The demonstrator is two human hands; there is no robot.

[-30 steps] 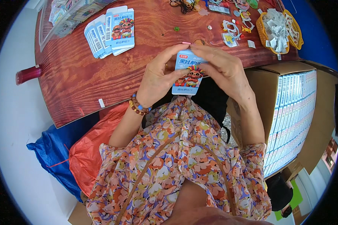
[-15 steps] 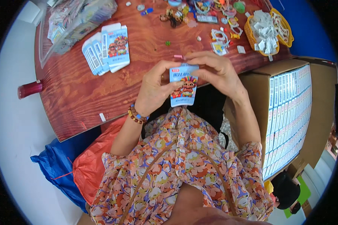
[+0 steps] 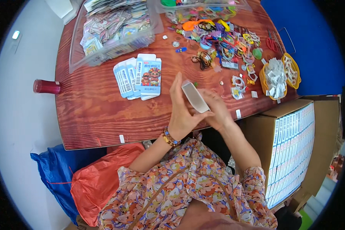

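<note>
Above the table's front edge, a small cardboard box (image 3: 196, 97) is held between my two hands. Its open end faces up at me, showing a pale, hollow inside. My left hand (image 3: 180, 117) grips it from the left, with the thumb along the near end and the fingers stretched up the side. On the other side, my right hand (image 3: 217, 111) holds the box, its fingers partly hidden behind it. To the left of my hands lies a fanned stack of flat, light-blue printed boxes (image 3: 149, 91) with cartoon figures.
A clear bin of small packets (image 3: 78, 50) stands at the far left. Colourful trinkets (image 3: 226, 42) lie heaped beyond my hands. Yellow baskets (image 3: 281, 94) hold white packets and rings. A carton of packed boxes (image 3: 291, 153) stands at right, and a dark red cylinder (image 3: 46, 86) at the left edge.
The box was flat with its printed front toward me; now it is opened out and tilted, with its hollow end showing. My hands have shifted slightly, and the view takes in more of the table.
</note>
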